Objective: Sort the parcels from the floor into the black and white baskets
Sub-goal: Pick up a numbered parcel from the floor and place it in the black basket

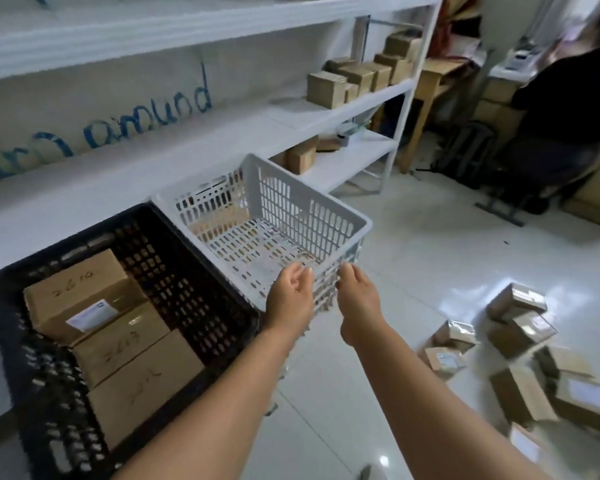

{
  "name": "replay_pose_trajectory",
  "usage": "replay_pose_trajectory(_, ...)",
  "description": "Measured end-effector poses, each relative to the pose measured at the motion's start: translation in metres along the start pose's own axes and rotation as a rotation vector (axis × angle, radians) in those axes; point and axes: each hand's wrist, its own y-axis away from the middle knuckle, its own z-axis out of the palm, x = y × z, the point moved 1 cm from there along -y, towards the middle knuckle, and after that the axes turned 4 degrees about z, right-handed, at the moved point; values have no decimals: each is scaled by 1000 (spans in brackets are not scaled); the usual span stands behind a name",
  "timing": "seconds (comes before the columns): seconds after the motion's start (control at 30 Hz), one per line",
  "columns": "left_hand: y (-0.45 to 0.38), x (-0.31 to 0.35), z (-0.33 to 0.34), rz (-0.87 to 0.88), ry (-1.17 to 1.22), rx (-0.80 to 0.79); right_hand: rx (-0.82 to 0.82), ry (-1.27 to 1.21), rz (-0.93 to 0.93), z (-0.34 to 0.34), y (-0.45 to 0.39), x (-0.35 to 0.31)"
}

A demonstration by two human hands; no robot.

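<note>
The white basket [293, 206] sits tilted beside the black basket [201, 306] on the low shelf, its near side jutting over the floor. It looks empty. My left hand [290, 301] and my right hand [359, 299] are both at the rim of its near side, fingers loosely curled, touching the rim without a clear grip. The black basket holds three brown boxes [115, 344] with handwritten numbers. Several taped brown parcels [520, 393] lie scattered on the white floor at the lower right.
White shelving [357, 150] along the left wall carries small cardboard boxes [355, 77]. A person in black [565, 98] sits at a desk at the back right, with a stool [465, 150] and cartons nearby. Glossy floor tiles [430, 254] lie between me and them.
</note>
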Motion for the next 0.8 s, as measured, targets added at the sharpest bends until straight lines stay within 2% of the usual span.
replay_pose_trajectory(0.13,12,12,63,13,-14,-112,125,-53,19,-62,-14,12)
replay_pose_trajectory(0.43,47,22,224,-30,-73,-322,291,-152,149,-225,-42,38)
replay_pose_trajectory(0.8,108,47,420,-93,-141,-553,528,-406,269,-424,-77,90)
